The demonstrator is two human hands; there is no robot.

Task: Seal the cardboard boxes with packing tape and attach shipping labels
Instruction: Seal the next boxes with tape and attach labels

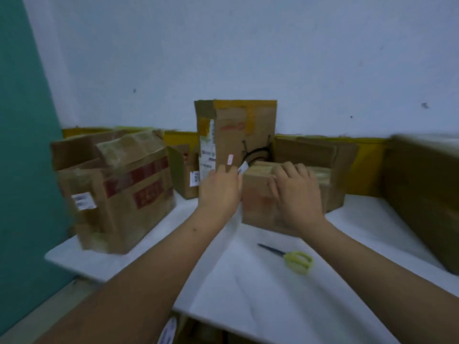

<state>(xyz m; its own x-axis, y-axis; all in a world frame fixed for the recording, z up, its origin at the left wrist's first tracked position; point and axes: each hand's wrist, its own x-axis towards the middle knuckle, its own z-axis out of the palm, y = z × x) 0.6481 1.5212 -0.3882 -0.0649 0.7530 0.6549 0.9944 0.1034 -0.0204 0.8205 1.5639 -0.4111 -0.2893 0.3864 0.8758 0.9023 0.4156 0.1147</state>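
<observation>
My right hand (295, 192) rests on the low box (280, 194) in front of me, fingers bent over its taped top and near face to steady it. My left hand (219, 192) sits just at the box's 9 o'clock corner, pinching a small white label (243, 167) between thumb and fingertips; the picture is blurred, so I cannot tell whether the label is already touching cardboard or hanging free just above the corner.

As I judge it, this box is sealed: glossy tape shows across its top, and only the label is left to press down. At 11 o'clock the tall box (236, 135) stands upright against the wall, with yellow tape along its top edge and printed labels on its left face, plus a small white sticker (230, 159) low on its front, so it looks finished. At 9 o'clock the open box (116, 192), with red markings and one label on its side, has its flaps standing up, so it needs closing and taping. More boxes sit at 1 and 3 o'clock; their state is too blurred to call.

The scissors (289, 258) lie on the white table (260, 294) at 5 o'clock from the low box, well apart from both hands. I see no tape roll in view.
</observation>
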